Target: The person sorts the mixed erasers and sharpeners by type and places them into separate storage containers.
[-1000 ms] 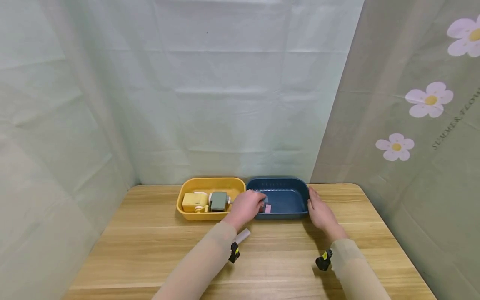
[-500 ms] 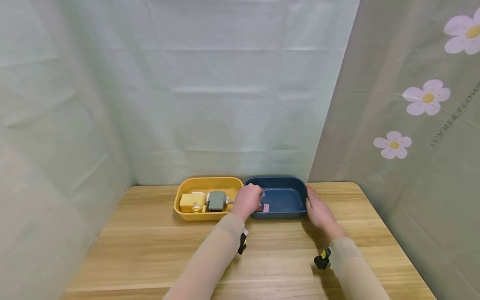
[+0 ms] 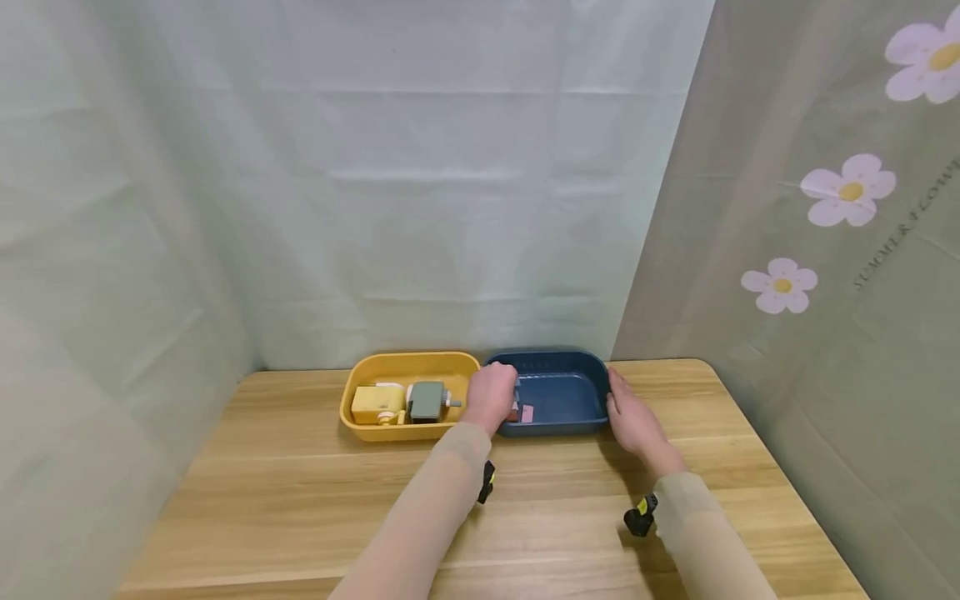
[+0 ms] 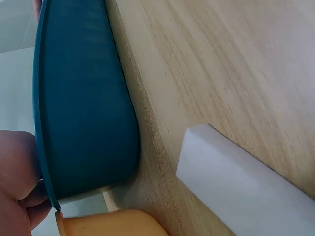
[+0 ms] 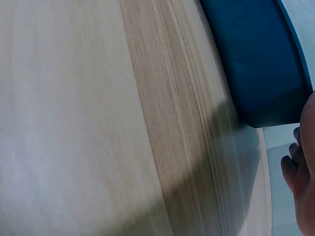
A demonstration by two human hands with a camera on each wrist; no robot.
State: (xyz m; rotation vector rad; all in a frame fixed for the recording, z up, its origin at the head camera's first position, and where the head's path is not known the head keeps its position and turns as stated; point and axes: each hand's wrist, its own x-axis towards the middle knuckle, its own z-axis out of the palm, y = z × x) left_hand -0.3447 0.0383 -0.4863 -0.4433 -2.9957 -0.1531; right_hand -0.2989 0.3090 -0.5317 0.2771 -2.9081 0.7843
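Note:
My left hand (image 3: pixel 492 395) grips the left rim of the blue bin (image 3: pixel 557 430), right where it meets the yellow bin (image 3: pixel 408 432). In the left wrist view its fingers (image 4: pixel 17 162) bend over the blue rim. At the blue bin's right end, my right hand (image 3: pixel 636 421) lies along the outer wall with its fingers extended. Low in the blue bin, a small pink piece (image 3: pixel 527 413) and a reddish piece (image 3: pixel 513 413) show beside my left hand, which partly hides them.
Inside the yellow bin lie a yellow block-shaped item (image 3: pixel 377 404) and a grey-green one (image 3: pixel 427 401) with a short rod. A white bar (image 4: pixel 246 184) rests on the wooden table (image 3: pixel 555 517) near my left wrist. Curtains (image 3: pixel 442 192) hang behind the table's back edge.
My left hand has moved from inside the blue bin back to its left rim. My right hand stays at the right end. The white bar has become hidden under my left forearm in the head view.

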